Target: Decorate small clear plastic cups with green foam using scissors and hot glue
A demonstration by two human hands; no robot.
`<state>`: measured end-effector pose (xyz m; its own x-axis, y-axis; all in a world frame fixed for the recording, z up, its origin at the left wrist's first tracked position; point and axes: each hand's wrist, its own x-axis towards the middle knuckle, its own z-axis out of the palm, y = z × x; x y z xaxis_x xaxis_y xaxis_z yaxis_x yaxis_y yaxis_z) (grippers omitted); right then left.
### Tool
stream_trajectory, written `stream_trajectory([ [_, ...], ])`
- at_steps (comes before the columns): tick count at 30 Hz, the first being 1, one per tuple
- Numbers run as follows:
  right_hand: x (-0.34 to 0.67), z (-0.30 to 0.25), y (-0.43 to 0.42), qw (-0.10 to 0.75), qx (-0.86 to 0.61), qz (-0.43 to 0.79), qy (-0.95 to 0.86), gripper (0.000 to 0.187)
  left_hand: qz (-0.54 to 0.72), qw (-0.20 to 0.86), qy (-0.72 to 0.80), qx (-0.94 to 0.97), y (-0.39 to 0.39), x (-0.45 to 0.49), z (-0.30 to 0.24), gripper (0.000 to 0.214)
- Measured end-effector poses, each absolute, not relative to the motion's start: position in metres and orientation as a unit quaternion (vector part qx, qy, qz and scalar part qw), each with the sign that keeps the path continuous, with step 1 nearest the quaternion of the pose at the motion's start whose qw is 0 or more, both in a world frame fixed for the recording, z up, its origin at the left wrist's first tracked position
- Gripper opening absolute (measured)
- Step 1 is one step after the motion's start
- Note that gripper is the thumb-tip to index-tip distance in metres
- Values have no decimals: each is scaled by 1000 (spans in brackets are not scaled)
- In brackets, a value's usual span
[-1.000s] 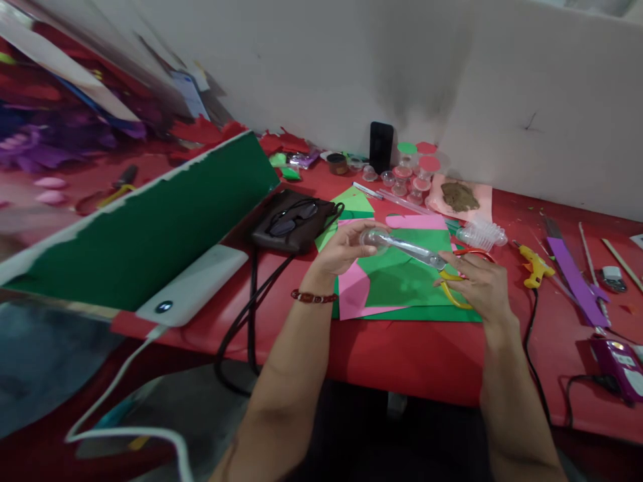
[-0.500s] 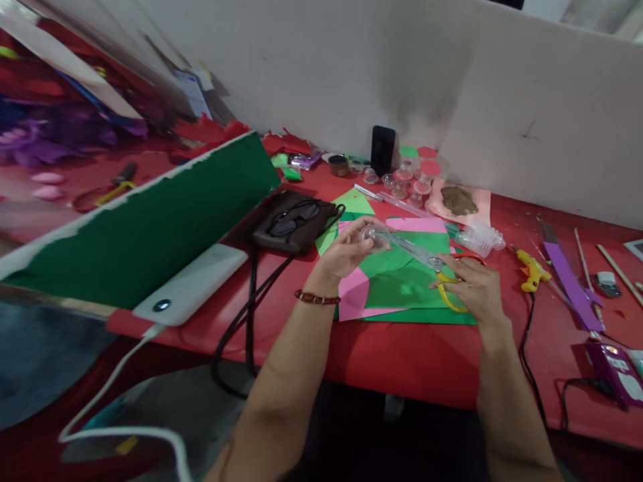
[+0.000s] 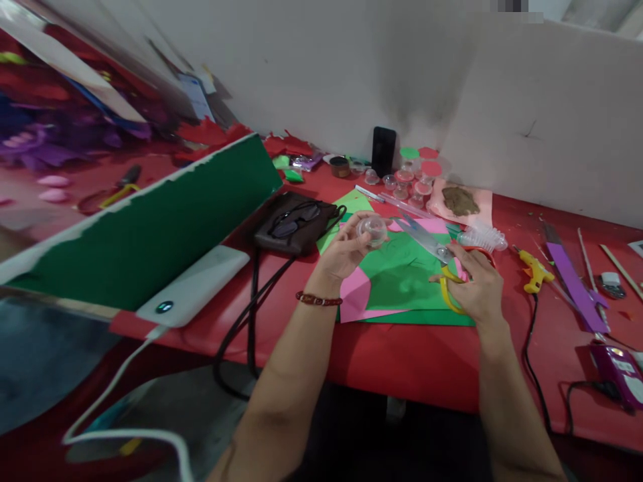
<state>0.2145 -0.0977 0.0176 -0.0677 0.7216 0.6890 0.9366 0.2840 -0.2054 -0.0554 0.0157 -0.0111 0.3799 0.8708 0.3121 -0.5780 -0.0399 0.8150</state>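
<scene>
Between the fingers and thumb of my left hand (image 3: pixel 345 249) is a small clear plastic cup (image 3: pixel 372 231), its round end turned up toward me. My right hand (image 3: pixel 476 284) grips scissors (image 3: pixel 426 242) with yellow and red handles. Their blades point left and stand a short way from the cup. Beneath both hands lie stacked sheets of green paper (image 3: pixel 406 284) and pink paper (image 3: pixel 353 294).
Several clear cups with coloured discs (image 3: pixel 404 177) stand at the back beside a black phone (image 3: pixel 384 151). A dark pouch with glasses (image 3: pixel 294 224) and a white power bank (image 3: pixel 193 284) are left. A yellow glue gun (image 3: pixel 534 271) lies right, its cord trailing off the edge.
The scissor blades have come away from the cup and swung slightly right, with a gap between them now. My left hand has turned the cup so that its round end shows more.
</scene>
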Motion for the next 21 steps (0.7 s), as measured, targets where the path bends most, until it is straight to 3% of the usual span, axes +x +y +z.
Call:
stream_trajectory([
  [21, 211, 10, -101, 287, -597, -211, -718, 32, 641, 530, 213, 513, 19, -42, -14, 51],
])
